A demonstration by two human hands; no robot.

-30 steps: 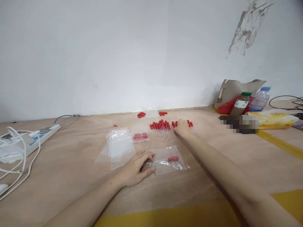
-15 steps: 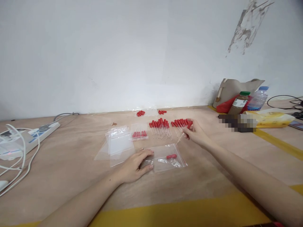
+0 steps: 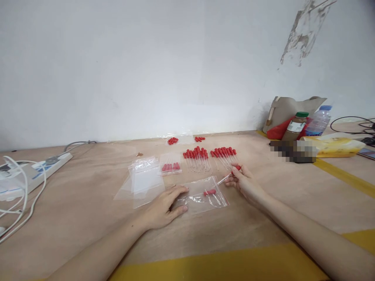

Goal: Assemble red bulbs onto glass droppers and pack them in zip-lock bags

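My left hand (image 3: 168, 207) lies with fingers spread on the left end of a clear zip bag (image 3: 195, 205). Inside that bag is one dropper with a red bulb (image 3: 209, 192). My right hand (image 3: 241, 181) pinches a second dropper (image 3: 225, 179) by its red bulb; its thin clear tube points left and down at the bag's upper right corner. Whether the tip is inside the bag I cannot tell. Behind the bag, several red-bulbed droppers lie in two groups, a larger middle group (image 3: 197, 154) and a right group (image 3: 224, 152).
A filled bag of droppers (image 3: 170, 167) lies beside a stack of flat clear bags (image 3: 146, 181). Red bulbs (image 3: 172, 141) lie near the wall. A power strip (image 3: 52, 166) with white cables is at left. Bottles (image 3: 295, 127) and a yellow packet (image 3: 336, 147) stand at right.
My right hand has brought a dropper from the right group down toward the bag's right end. My left hand stays on the bag. The view has shifted slightly.
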